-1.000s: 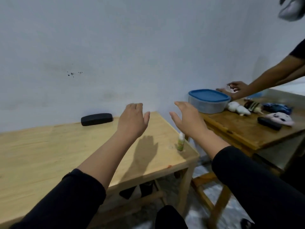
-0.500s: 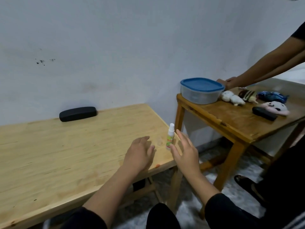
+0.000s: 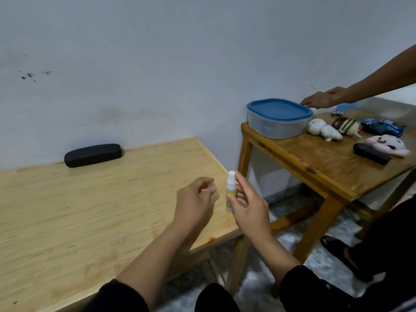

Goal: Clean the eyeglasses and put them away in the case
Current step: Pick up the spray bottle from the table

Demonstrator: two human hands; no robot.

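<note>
Black case [image 3: 92, 155] lies shut at the pale table's [image 3: 67, 221] far edge by the wall. Left hand [image 3: 194, 204] hovers loosely curled, holding nothing. Right hand [image 3: 249, 209] grips the upright spray bottle [image 3: 231, 192] near the table's right edge. Eyeglasses not visible.

Now closing around the spray bottle [image 3: 231, 192] at the tabletop [image 3: 90, 210] corner, right hand [image 3: 249, 210] no longer hovering beside it; left hand [image 3: 194, 204] curling, fingers loosely bent, alongside.
</note>
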